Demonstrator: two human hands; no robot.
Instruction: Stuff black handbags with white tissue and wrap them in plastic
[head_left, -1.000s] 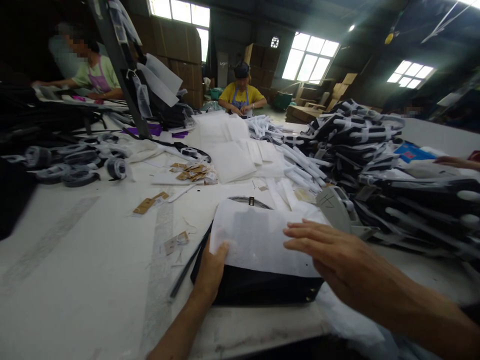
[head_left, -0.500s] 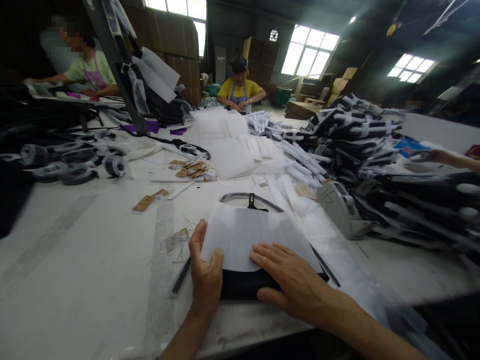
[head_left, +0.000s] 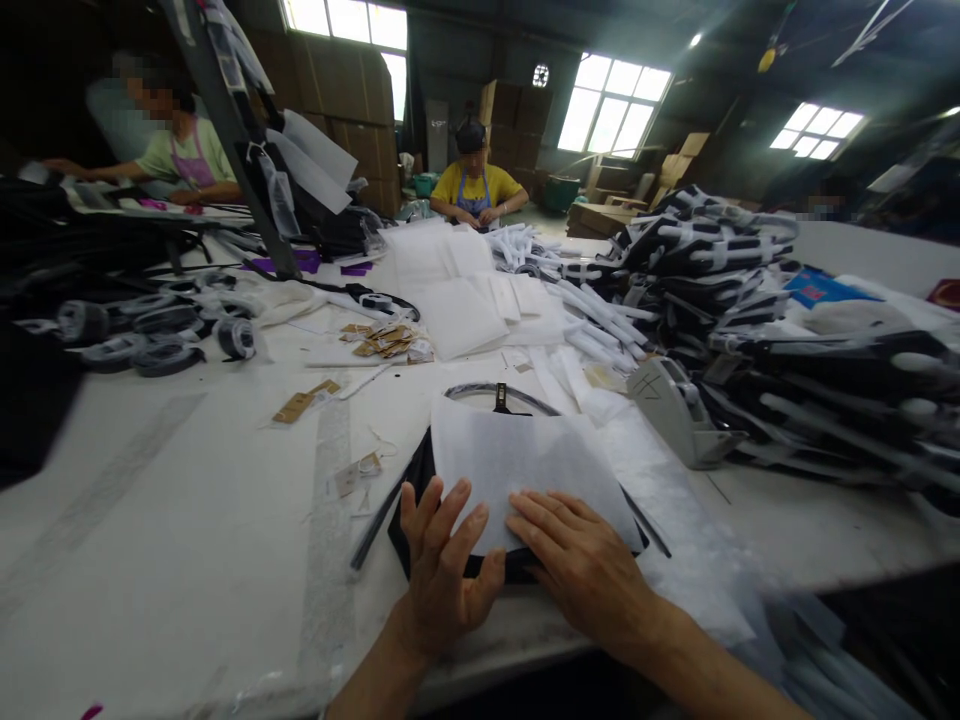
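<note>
A white foam sheet (head_left: pixel 525 450) lies over a black bag (head_left: pixel 409 510) near the front edge of the table. Behind the sheet, a wrapped handle loop (head_left: pixel 529 400) and a black strap with a metal buckle (head_left: pixel 501 396) stick out. My left hand (head_left: pixel 446 570) is over the lower left of the sheet with fingers spread; whether it touches cannot be told. My right hand (head_left: pixel 581 550) rests flat on the sheet's lower right, fingers stretched out and holding nothing. The bag's middle is hidden under the sheet.
A tape dispenser (head_left: pixel 679 415) stands right of the bag, beside a tall pile of wrapped black bags (head_left: pixel 720 270). Further back are stacked foam sheets (head_left: pixel 457 305), brown tags (head_left: pixel 386 340) and wrapped strap rolls (head_left: pixel 169 335). Two people work beyond the table.
My left hand has let go of the sheet's left edge and moved right and down over its lower part, uncovering the bag's left side. My right hand stays on the sheet.
</note>
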